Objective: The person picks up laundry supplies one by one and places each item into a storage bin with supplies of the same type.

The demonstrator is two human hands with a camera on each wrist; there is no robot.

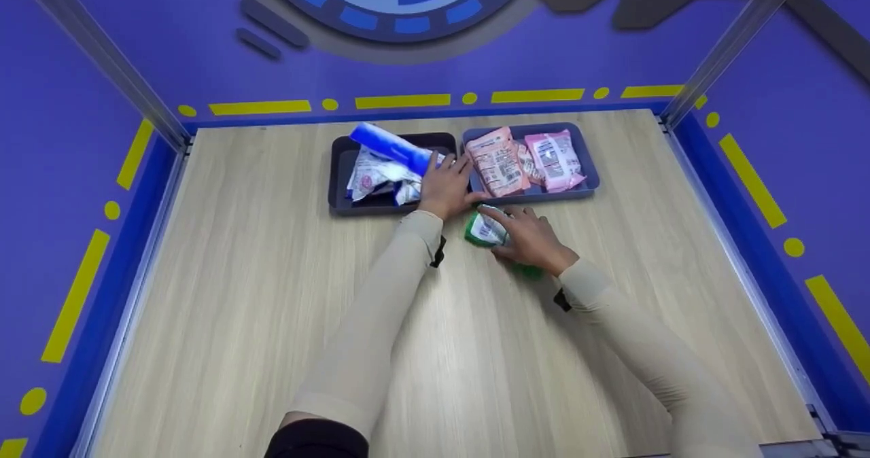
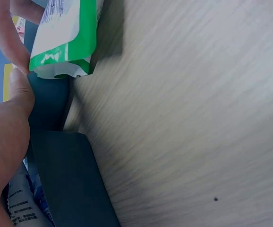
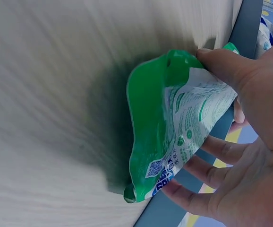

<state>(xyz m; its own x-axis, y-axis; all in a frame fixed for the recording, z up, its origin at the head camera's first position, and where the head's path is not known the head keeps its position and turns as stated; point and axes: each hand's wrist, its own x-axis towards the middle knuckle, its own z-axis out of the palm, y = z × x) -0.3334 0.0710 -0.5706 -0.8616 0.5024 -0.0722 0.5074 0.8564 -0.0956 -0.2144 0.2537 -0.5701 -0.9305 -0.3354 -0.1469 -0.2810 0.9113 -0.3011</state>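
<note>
My right hand (image 1: 533, 240) grips a green-and-white printed pouch (image 1: 486, 229) just in front of the two trays, its thumb on one side and fingers on the other. In the right wrist view the soft pouch (image 3: 146, 109) looks bent, close above the table. My left hand (image 1: 445, 185) reaches over the right side of the dark left tray (image 1: 343, 203), fingers spread at the end of a long blue packet (image 1: 387, 147). Its thumb (image 2: 21, 92) lies near a corner of the green pouch. Whether the left fingers touch the blue packet is hard to tell.
White-and-blue packets (image 1: 370, 172) lie under the blue one in the left tray. The grey-blue right tray (image 1: 590, 172) holds peach packets (image 1: 499, 162) and a pink-and-white packet (image 1: 556, 159). Purple walls (image 1: 435, 77) bound the wooden table (image 1: 272, 274) at back and sides.
</note>
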